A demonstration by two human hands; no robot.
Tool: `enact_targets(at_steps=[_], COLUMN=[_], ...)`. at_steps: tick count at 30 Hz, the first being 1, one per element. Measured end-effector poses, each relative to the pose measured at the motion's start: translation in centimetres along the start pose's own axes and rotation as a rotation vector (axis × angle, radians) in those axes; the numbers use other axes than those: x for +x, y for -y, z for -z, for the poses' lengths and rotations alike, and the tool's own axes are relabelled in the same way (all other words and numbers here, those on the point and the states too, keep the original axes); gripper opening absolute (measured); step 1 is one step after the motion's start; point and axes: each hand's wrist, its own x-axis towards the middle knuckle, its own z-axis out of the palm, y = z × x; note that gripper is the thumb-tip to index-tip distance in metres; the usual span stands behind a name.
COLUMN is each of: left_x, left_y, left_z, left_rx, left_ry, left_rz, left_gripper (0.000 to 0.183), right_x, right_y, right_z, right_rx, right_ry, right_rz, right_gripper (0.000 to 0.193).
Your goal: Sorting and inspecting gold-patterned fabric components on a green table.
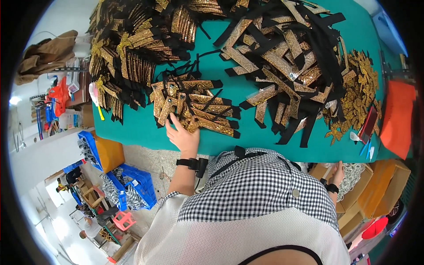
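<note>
At the near edge of a small pile of gold-and-black sequined strips, my left hand grips a gold-trimmed black strip. A gold ornament overlaps the side of this hand and hides part of its fingers. My right hand is low beside the table's front edge, over a cardboard box of metal rings. Most of its fingers are hidden, and I cannot make out anything in it.
Bundled strips are stacked at the left of the green table. Loose strips heap up on the right, beside gold appliqués, a red phone-like object and an orange sheet. Blue crates stand on the floor left.
</note>
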Motion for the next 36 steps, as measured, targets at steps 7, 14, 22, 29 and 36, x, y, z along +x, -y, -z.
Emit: enact_targets(at_steps=[7, 14, 22, 29, 36], left_x=[6.8, 8.5, 5.1, 3.4, 1.7], left_y=[-1.8, -3.6, -6.0, -21.0, -23.5], left_z=[-1.1, 1.3, 4.8, 8.3, 8.1], left_rx=[-0.004, 0.168, -0.183, -0.427, -0.732], left_ry=[-0.179, 0.080, -0.089, 0.152, 0.879], left_rz=[-0.086, 0.021, -0.664, -1.294, -1.194], left_gripper=[0.106, 0.118, 0.078, 0.050, 0.022], right_x=[-2.6, -2.9, -19.2, -20.4, -21.6], right_y=[2.5, 4.1, 20.6, 21.5, 22.4], right_z=[-0.5, 0.7, -16.8, -22.1, -16.6], right_rx=[0.106, -0.666, -0.221, -0.300, -0.100], right_ry=[-0.172, -0.748, 0.323, 0.509, 0.622], right_rz=[0.023, 0.773, 1.411, 1.433, 1.161], right_gripper=[0.068, 0.037, 0.026, 0.018, 0.015])
